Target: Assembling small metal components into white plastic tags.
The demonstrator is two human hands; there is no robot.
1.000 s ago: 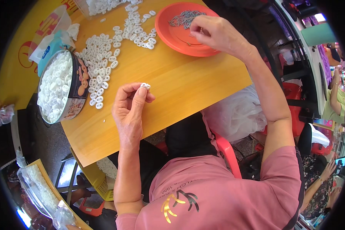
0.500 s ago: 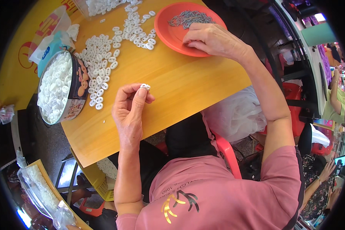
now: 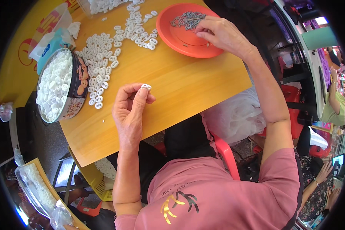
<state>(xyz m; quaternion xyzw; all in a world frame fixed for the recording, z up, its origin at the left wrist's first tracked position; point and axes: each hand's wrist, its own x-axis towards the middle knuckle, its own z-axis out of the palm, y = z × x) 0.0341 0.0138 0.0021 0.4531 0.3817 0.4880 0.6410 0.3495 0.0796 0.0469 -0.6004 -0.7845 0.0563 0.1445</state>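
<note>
Between the thumb and fingers of my left hand point(image 3: 131, 111) is a small white plastic piece with two holes point(image 3: 146, 87), held above the yellow tabletop point(image 3: 172, 90). My right hand point(image 3: 227, 36) is over the right side of a red plastic plate point(image 3: 170, 40), fingers pinched together. A thin grey screw seems to poke out below those fingertips, though the fingers cover most of it. Farther back on the plate lies a heap of small grey screws point(image 3: 188, 20), and a single one point(image 3: 185, 45) sits apart near its front rim.
Many loose white two-hole pieces point(image 3: 99, 57) spread over the table's left and back. A round tin point(image 3: 78, 86) full of them stands at the left edge, beside a blue tissue pack point(image 3: 51, 48). Right of the table are a plastic bag point(image 3: 237, 115) and a red chair point(image 3: 227, 153).
My right hand has shifted slightly right and back over the plate, off the front middle, uncovering a lone screw. The left hand keeps its pinch on the white piece, nearly still.
</note>
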